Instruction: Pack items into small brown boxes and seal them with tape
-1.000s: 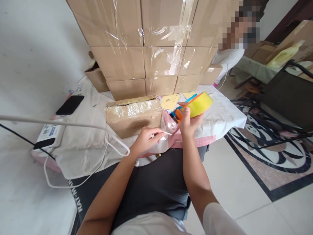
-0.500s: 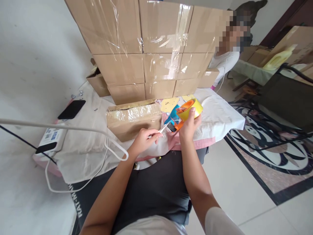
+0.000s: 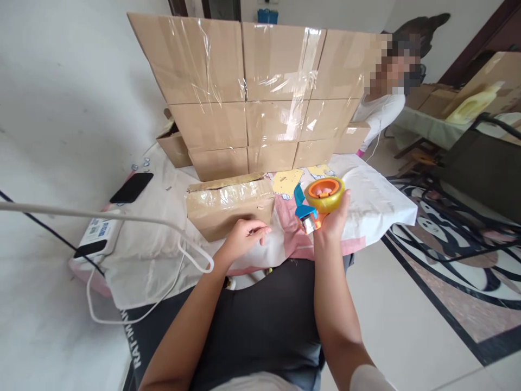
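The right hand [image 3: 334, 220] grips the blue-and-orange tape dispenser [image 3: 300, 210] above the tablecloth [image 3: 372, 190], while beside the cardboard box [image 3: 228, 212] the left hand [image 3: 243, 237] curls its fingers narrowly, whether around anything being impossible to tell.

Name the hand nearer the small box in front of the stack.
Left: the left hand is just in front of the small box; the right hand is farther to its right, holding the tape dispenser.

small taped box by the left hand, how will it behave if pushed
The small taped box likely feels stiff, given its flat cardboard walls. Straight edges suggest it wouldn't roll; pushing might ruck the wrinkled cloth underneath.
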`<action>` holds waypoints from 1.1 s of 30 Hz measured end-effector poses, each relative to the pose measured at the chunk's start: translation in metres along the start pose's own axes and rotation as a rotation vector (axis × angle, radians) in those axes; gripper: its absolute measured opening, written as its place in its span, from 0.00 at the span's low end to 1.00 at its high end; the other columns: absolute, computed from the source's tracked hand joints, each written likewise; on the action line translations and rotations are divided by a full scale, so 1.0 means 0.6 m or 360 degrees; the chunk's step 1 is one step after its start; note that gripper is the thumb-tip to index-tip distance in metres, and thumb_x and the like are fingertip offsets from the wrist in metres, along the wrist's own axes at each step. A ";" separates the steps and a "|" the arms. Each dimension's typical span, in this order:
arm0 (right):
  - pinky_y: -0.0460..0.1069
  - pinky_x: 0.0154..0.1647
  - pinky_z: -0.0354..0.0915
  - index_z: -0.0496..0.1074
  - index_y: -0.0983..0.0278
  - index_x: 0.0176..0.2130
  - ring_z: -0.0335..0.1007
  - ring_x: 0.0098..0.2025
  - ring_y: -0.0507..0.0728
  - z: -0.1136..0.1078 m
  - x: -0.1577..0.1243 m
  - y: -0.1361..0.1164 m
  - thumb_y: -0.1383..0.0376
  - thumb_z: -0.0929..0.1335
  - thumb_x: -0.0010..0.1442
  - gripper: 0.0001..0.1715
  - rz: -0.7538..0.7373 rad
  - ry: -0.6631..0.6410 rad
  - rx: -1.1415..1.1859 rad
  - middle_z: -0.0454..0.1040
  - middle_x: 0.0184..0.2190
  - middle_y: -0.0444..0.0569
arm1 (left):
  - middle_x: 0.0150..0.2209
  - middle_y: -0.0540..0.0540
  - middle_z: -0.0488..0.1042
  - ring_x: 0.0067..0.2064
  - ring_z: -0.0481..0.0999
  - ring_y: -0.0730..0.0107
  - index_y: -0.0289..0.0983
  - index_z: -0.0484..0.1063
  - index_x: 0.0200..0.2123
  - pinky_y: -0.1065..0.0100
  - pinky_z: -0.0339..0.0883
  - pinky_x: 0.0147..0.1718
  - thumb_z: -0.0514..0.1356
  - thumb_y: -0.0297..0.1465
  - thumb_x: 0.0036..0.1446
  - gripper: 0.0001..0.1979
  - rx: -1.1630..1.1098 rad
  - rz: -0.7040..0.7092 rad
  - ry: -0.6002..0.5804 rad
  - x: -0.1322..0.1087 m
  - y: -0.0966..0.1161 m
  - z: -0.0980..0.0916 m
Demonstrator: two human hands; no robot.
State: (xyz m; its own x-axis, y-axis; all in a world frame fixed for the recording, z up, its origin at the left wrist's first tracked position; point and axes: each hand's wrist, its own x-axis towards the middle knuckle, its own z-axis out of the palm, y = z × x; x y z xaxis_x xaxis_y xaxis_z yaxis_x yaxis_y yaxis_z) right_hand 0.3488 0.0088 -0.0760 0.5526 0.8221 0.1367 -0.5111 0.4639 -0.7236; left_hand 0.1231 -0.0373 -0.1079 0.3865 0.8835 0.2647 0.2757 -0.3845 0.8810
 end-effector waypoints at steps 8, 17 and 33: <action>0.50 0.39 0.72 0.72 0.66 0.38 0.77 0.34 0.54 -0.043 0.073 0.071 0.45 0.66 0.64 0.25 -0.0252 -0.0011 -0.0655 0.79 0.31 0.48 | 0.20 0.50 0.74 0.23 0.68 0.73 0.36 0.78 0.29 0.69 0.59 0.25 0.61 0.43 0.64 0.17 -0.0249 -0.0054 0.0165 0.000 0.020 0.007; 0.50 0.38 0.67 0.65 0.61 0.34 0.67 0.34 0.55 -0.037 0.050 0.076 0.51 0.73 0.55 0.20 -0.0399 0.0244 -0.1062 0.68 0.29 0.40 | 0.19 0.50 0.72 0.20 0.65 0.74 0.36 0.78 0.35 0.71 0.54 0.19 0.62 0.47 0.62 0.19 -0.0530 -0.0113 0.0462 -0.002 0.047 0.013; 0.65 0.59 0.59 0.80 0.55 0.36 0.66 0.53 0.65 0.156 -0.237 -0.134 0.64 0.71 0.62 0.05 -0.1289 -0.1060 -0.1771 0.71 0.46 0.51 | 0.16 0.58 0.57 0.18 0.57 0.75 0.40 0.70 0.38 0.69 0.51 0.19 0.62 0.42 0.64 0.11 -0.0384 0.0202 0.0989 -0.061 0.093 -0.049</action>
State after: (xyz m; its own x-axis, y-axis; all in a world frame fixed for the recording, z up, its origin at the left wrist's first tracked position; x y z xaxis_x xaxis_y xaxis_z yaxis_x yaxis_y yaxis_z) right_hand 0.2495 -0.1142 0.0260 -0.1109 0.6127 0.7825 0.6792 0.6215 -0.3904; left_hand 0.0984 -0.0833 -0.0566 -0.1950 0.8528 0.4844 0.0299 -0.4885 0.8721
